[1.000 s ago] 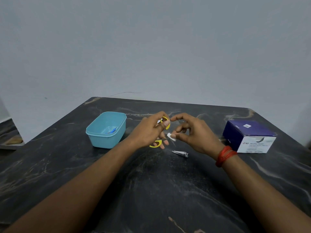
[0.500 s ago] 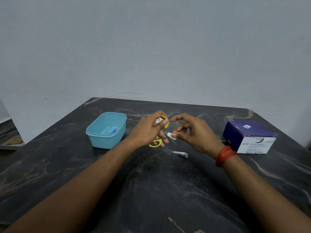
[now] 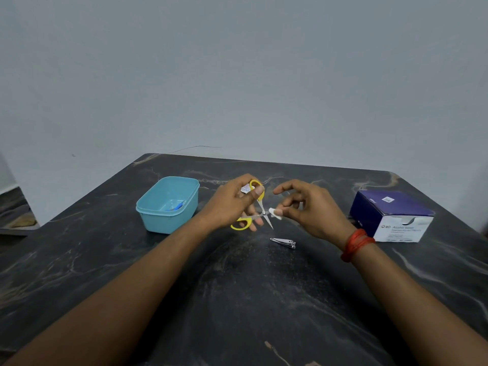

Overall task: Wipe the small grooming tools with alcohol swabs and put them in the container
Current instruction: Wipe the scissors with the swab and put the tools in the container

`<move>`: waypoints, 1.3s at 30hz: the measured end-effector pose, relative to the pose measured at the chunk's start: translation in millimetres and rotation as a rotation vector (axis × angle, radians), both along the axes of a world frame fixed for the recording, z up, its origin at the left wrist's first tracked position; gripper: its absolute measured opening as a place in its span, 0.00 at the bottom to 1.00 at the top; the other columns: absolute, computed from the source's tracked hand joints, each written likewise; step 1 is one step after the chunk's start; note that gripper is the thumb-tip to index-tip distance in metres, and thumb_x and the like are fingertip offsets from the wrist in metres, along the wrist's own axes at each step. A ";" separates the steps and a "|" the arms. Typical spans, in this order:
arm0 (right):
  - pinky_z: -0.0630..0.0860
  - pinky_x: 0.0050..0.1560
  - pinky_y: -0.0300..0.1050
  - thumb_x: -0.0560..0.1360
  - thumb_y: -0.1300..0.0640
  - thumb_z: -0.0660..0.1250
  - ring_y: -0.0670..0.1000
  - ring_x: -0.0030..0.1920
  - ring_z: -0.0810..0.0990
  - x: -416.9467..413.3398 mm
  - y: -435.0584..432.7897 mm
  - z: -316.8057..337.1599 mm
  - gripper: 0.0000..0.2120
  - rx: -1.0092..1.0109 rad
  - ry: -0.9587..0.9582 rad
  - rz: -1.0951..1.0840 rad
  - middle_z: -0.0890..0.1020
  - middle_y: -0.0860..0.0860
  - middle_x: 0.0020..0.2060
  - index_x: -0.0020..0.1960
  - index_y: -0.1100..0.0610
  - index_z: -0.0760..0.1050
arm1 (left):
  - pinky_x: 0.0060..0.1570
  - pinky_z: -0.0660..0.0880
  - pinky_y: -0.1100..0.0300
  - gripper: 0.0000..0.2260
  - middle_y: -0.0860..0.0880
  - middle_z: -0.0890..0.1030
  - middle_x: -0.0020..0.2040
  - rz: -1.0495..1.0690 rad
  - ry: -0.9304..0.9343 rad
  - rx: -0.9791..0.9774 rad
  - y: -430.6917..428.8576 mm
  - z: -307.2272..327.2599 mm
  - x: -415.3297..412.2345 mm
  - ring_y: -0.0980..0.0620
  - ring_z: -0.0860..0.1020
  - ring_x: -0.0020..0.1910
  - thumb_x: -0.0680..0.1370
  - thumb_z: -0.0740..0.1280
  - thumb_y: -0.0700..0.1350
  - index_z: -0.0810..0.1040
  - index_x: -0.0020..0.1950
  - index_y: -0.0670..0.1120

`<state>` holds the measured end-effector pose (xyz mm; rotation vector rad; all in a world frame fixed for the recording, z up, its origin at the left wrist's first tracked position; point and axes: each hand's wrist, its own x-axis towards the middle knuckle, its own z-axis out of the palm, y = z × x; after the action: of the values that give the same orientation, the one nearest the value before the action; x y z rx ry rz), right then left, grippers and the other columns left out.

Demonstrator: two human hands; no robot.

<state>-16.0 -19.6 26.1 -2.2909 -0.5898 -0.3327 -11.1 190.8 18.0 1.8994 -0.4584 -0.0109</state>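
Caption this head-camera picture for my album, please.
Left hand holds open yellow-handled scissors; right hand pinches a white swab against them.

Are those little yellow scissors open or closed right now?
Open. The scissors in the left hand have their yellow handle loops spread apart, and the two blades fork from the pivot, one toward the white swab.

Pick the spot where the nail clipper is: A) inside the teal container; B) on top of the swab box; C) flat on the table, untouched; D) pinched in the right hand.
C: the nail clipper lies on the table, touched by neither hand; the left hand holds the scissors, the right hand pinches the alcohol swab.
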 end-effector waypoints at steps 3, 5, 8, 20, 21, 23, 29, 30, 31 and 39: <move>0.75 0.41 0.34 0.70 0.59 0.78 0.47 0.35 0.80 1.3 -0.1 3.4 0.13 0.285 0.027 -0.023 0.87 0.50 0.37 0.53 0.54 0.80 | 0.34 0.79 0.58 0.19 0.36 0.85 0.42 0.049 0.145 -0.271 -0.6 4.5 -0.1 0.42 0.85 0.37 0.81 0.62 0.56 0.74 0.61 0.41; 0.78 0.43 0.35 0.70 0.63 0.77 0.46 0.37 0.83 1.6 -0.7 6.9 0.13 0.528 0.058 -0.044 0.87 0.53 0.38 0.54 0.58 0.79 | 0.34 0.79 0.60 0.23 0.38 0.86 0.46 0.050 0.285 -0.474 -0.9 6.2 -0.1 0.47 0.85 0.37 0.80 0.62 0.58 0.74 0.64 0.40; 0.78 0.41 0.34 0.71 0.65 0.76 0.44 0.36 0.84 1.7 -0.9 7.1 0.13 0.762 0.080 -0.094 0.86 0.50 0.34 0.52 0.59 0.77 | 0.40 0.79 0.61 0.28 0.39 0.85 0.53 -0.021 0.438 -0.617 -5.3 5.8 -2.9 0.49 0.84 0.42 0.79 0.59 0.63 0.76 0.63 0.40; 0.78 0.51 0.39 0.70 0.64 0.77 0.45 0.40 0.84 2.9 19.6 -15.1 0.13 0.884 0.103 -0.167 0.86 0.50 0.33 0.49 0.59 0.75 | 0.53 0.82 0.49 0.22 0.36 0.85 0.52 0.014 0.351 -0.712 -30.4 -5.3 -7.2 0.38 0.84 0.52 0.84 0.56 0.56 0.78 0.57 0.39; 0.78 0.51 0.40 0.70 0.63 0.77 0.45 0.39 0.84 3.1 21.2 -16.8 0.13 0.851 0.107 -0.169 0.86 0.50 0.33 0.49 0.59 0.76 | 0.50 0.82 0.50 0.21 0.35 0.85 0.50 0.041 0.331 -0.694 -29.0 -5.2 -6.4 0.38 0.85 0.50 0.84 0.56 0.56 0.77 0.57 0.39; 0.78 0.50 0.42 0.70 0.60 0.78 0.46 0.39 0.84 3.4 22.8 -19.6 0.12 0.775 0.102 -0.183 0.86 0.52 0.34 0.49 0.58 0.77 | 0.47 0.83 0.51 0.21 0.35 0.85 0.48 0.077 0.277 -0.619 -26.0 -5.5 -4.4 0.39 0.85 0.46 0.85 0.55 0.55 0.77 0.59 0.39; 0.75 0.41 0.41 0.71 0.55 0.77 0.42 0.37 0.83 7.1 5.6 -6.6 0.06 0.591 -0.143 -0.274 0.86 0.46 0.36 0.47 0.48 0.83 | 0.45 0.82 0.53 0.19 0.37 0.85 0.47 0.108 0.150 -0.413 -14.0 -4.9 4.7 0.44 0.85 0.41 0.85 0.56 0.52 0.80 0.54 0.40; 0.74 0.40 0.38 0.72 0.55 0.77 0.40 0.37 0.81 6.4 1.9 -2.6 0.05 0.553 -0.205 -0.296 0.86 0.45 0.38 0.47 0.48 0.84 | 0.45 0.82 0.54 0.19 0.37 0.85 0.47 0.112 0.123 -0.355 -12.5 -6.1 6.2 0.44 0.85 0.42 0.85 0.56 0.51 0.80 0.54 0.40; 0.72 0.39 0.36 0.72 0.54 0.76 0.40 0.37 0.79 6.0 -1.4 0.3 0.04 0.496 -0.269 -0.325 0.86 0.44 0.39 0.47 0.48 0.85 | 0.45 0.82 0.54 0.18 0.38 0.85 0.47 0.112 0.100 -0.306 -11.4 -7.0 6.7 0.45 0.84 0.42 0.85 0.56 0.51 0.81 0.54 0.40; 0.67 0.42 0.28 0.74 0.57 0.73 0.41 0.45 0.74 1.2 -0.2 2.0 0.04 0.203 -0.404 -0.282 0.80 0.36 0.37 0.44 0.49 0.85 | 0.43 0.83 0.56 0.17 0.39 0.84 0.45 0.102 0.104 -0.324 -6.3 -6.0 8.9 0.48 0.84 0.38 0.84 0.58 0.50 0.81 0.49 0.41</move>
<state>-14.8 -19.9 28.0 -2.1184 -0.4021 -0.9636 -2.2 184.5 12.0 1.5923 -0.2734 0.0299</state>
